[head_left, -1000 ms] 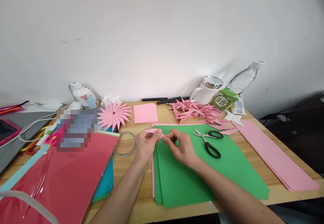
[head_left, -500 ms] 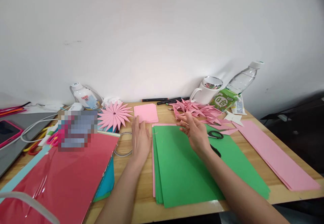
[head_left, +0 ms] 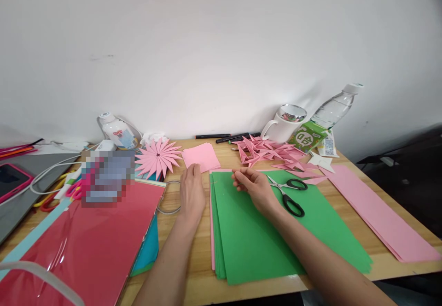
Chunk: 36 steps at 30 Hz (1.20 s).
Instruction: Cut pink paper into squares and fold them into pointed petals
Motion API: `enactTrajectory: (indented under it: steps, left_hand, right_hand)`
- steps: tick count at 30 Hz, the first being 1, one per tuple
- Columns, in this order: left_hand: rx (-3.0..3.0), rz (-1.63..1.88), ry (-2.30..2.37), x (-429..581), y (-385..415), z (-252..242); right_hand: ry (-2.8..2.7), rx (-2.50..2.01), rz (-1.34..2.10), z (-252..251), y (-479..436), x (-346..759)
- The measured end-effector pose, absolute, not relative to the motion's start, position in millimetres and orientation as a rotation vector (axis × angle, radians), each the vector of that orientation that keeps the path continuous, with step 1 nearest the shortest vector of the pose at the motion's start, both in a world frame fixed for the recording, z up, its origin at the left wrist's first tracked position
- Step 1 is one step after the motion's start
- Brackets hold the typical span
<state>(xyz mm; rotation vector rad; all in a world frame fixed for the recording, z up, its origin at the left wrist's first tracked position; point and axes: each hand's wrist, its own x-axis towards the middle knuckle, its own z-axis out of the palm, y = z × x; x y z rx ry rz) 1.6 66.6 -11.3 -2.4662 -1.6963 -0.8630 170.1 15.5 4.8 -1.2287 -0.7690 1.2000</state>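
My left hand (head_left: 192, 191) lies on the near edge of a small stack of pink paper squares (head_left: 202, 155). Its fingers are together and bent over that edge, their tips hidden behind the knuckles. My right hand (head_left: 254, 187) hovers over a pile of green paper sheets (head_left: 262, 246), its fingers loosely curled and slightly apart, with nothing visible in them. Scissors with black handles (head_left: 292, 195) lie spread on the green sheets, just right of that hand. Folded pink paper pieces (head_left: 262, 149) are heaped beyond it. A round pink folded-paper star (head_left: 158, 156) rests left of the squares.
Long pink paper strips (head_left: 380, 214) lie at the right. At the back stand a white mug (head_left: 285, 126), a green box (head_left: 307, 135), a tilted water bottle (head_left: 336, 105) and a white bottle (head_left: 118, 131). A red folder (head_left: 103, 237) covers the left side, beside a metal ring (head_left: 169, 211).
The pink squares have turned slightly, and my left hand's fingers have drawn in at their edge. My right hand has moved left and curled, leaving more of the scissors in view.
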Motion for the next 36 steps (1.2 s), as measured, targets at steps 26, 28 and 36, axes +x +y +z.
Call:
enactTrajectory:
  steps: [26,28,36]
  left_hand:
    - [-2.213,-1.574,-1.717,-4,67,0]
    - [-2.230,-1.744,-1.574,-2,65,3]
    - [-2.590,-2.039,-1.428,12,51,14]
  right_hand:
    - [-1.099,-0.909,1.891,17,-1,169]
    - [-0.869,-0.945,1.741,14,6,169]
    - [-0.582,-0.969,1.428,10,17,177]
